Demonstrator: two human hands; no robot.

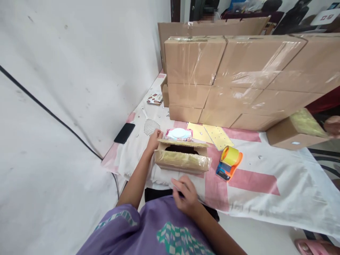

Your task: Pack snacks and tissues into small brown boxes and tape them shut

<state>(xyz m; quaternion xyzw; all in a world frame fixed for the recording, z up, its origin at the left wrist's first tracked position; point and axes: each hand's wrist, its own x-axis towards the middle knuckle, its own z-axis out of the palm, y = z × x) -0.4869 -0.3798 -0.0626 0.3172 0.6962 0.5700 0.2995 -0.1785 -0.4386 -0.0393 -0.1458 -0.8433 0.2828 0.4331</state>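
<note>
A small cardboard box [182, 163] stands in front of me, its top partly open and its inside dark. Clear tape gives a shine to its near flap. My left hand [154, 140] is at the far left corner of this box, fingers closed at the edge of the raised far flap; part of the grip is hidden. Between the box and my body, my right hand [186, 194] hovers with fingers loosely bent and apart, holding nothing. A tape dispenser [228, 163] with a yellow roll lies to the right of the box. Just behind the box is a wipes pack [179, 134].
A wall of stacked, taped cartons [239, 78] rises at the back. Yellow sheets [216, 136], a white perforated paddle [151, 125], a black phone [124, 133] and a snack packet [155, 99] lie on the cloth. Another person's hand [332, 125] is beside a box [294, 131] at right.
</note>
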